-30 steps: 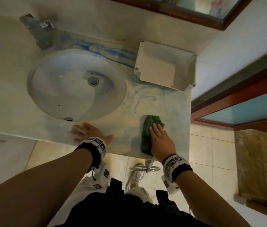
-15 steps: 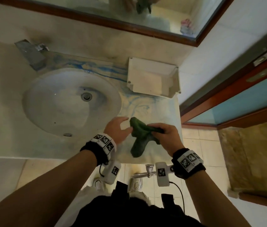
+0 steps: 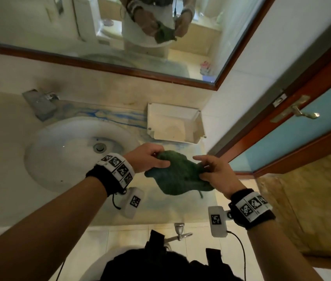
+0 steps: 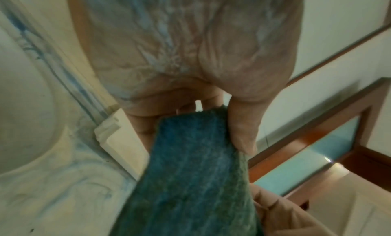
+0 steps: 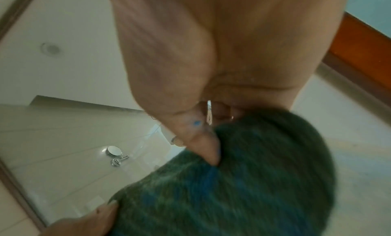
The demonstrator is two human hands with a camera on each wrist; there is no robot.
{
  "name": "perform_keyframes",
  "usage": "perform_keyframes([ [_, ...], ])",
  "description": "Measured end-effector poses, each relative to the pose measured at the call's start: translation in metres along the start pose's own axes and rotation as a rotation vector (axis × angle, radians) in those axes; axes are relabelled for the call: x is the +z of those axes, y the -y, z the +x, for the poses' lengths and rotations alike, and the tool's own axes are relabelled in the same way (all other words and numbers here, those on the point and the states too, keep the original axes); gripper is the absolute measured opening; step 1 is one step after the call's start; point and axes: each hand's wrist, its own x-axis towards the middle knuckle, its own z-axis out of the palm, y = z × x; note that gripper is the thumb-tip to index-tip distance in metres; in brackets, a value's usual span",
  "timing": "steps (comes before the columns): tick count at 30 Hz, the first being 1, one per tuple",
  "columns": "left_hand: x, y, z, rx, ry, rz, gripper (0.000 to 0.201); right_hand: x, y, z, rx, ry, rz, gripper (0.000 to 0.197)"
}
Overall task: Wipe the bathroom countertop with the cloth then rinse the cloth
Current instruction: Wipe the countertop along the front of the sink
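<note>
A dark green cloth [image 3: 177,175] hangs in the air between both hands, above the right part of the blue-streaked countertop [image 3: 156,207]. My left hand [image 3: 150,158] pinches its left end with thumb and curled fingers. My right hand [image 3: 213,173] grips its right end, index finger stretched out. In the left wrist view the cloth [image 4: 196,172] runs down from under the thumb [image 4: 243,127]. In the right wrist view the cloth [image 5: 243,181] bunches below the thumb [image 5: 203,144]. The white round sink [image 3: 45,157] lies to the left, its tap [image 3: 41,106] behind it.
A white open plastic tray [image 3: 173,123] stands at the back right of the counter against the wall. A framed mirror [image 3: 120,33] hangs above. A wooden door with blue glass [image 3: 294,126] stands at the right. A chrome towel ring [image 3: 179,232] sticks out below the counter's front edge.
The right hand lifted the cloth off the counter. The left hand left the counter's edge and took hold of the cloth's other end. The head view tilted up toward the mirror.
</note>
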Motion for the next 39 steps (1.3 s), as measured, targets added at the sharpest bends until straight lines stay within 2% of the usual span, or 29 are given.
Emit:
perform_keyframes([
  [3, 0.000, -0.012, -0.005, 0.072, 0.031, 0.215, 0.019, 0.005, 0.005, -0.001, 0.011, 0.023, 0.172, 0.066],
  [5, -0.001, -0.017, -0.008, 0.113, 0.043, 0.259, 0.016, 0.014, 0.011, 0.002, 0.042, 0.050, 0.360, 0.071],
  [7, -0.003, -0.022, -0.011, 0.180, 0.058, 0.266, 0.013, 0.024, 0.016, 0.011, 0.094, 0.125, 0.415, 0.082],
  [9, -0.004, -0.025, -0.013, 0.246, 0.090, 0.312, 0.019, 0.035, 0.019, 0.022, 0.115, 0.200, 0.326, 0.086],
  [10, -0.004, -0.025, -0.013, 0.270, 0.103, 0.347, 0.021, 0.040, 0.021, 0.025, 0.103, 0.235, 0.270, 0.082],
  [12, -0.007, -0.023, -0.014, 0.286, 0.090, 0.436, 0.021, 0.048, 0.022, 0.030, 0.044, 0.272, 0.156, 0.057],
  [14, -0.012, -0.019, -0.014, 0.270, 0.009, 0.503, 0.013, 0.050, 0.024, 0.032, -0.007, 0.198, 0.010, 0.024],
  [15, -0.016, -0.017, -0.015, 0.254, -0.036, 0.532, 0.012, 0.050, 0.024, 0.034, -0.031, 0.130, -0.094, 0.017],
  [18, -0.025, -0.009, -0.018, 0.188, -0.102, 0.665, 0.023, 0.048, 0.024, 0.037, -0.185, -0.043, -0.401, 0.023],
  [20, -0.026, -0.004, -0.023, 0.177, -0.107, 0.655, 0.026, 0.046, 0.025, 0.033, -0.294, -0.051, -0.462, 0.026],
  [22, -0.028, 0.000, -0.028, 0.182, -0.070, 0.571, 0.019, 0.043, 0.030, 0.027, -0.329, -0.025, -0.461, 0.025],
  [24, -0.030, 0.004, -0.034, 0.173, -0.035, 0.488, 0.010, 0.040, 0.032, 0.021, -0.325, 0.018, -0.398, 0.016],
  [26, -0.031, 0.009, -0.036, 0.161, -0.030, 0.445, 0.009, 0.038, 0.029, 0.020, -0.314, -0.016, -0.348, 0.007],
  [31, -0.016, 0.017, -0.030, 0.050, -0.202, 0.315, 0.007, 0.047, 0.017, 0.028, -0.097, -0.211, -0.306, 0.008],
  [32, -0.009, 0.018, -0.028, 0.019, -0.227, 0.265, 0.007, 0.055, 0.016, 0.029, -0.039, -0.229, -0.255, 0.009],
  [34, 0.006, 0.019, -0.026, -0.011, -0.247, 0.180, 0.006, 0.071, 0.015, 0.032, 0.084, -0.211, 0.030, 0.011],
  [37, 0.022, 0.012, -0.031, -0.018, -0.172, 0.010, 0.037, 0.089, 0.017, 0.028, 0.176, -0.079, 0.541, 0.036],
  [39, 0.026, 0.010, -0.037, 0.010, -0.051, -0.009, 0.058, 0.091, 0.016, 0.026, 0.176, -0.078, 0.538, 0.058],
])
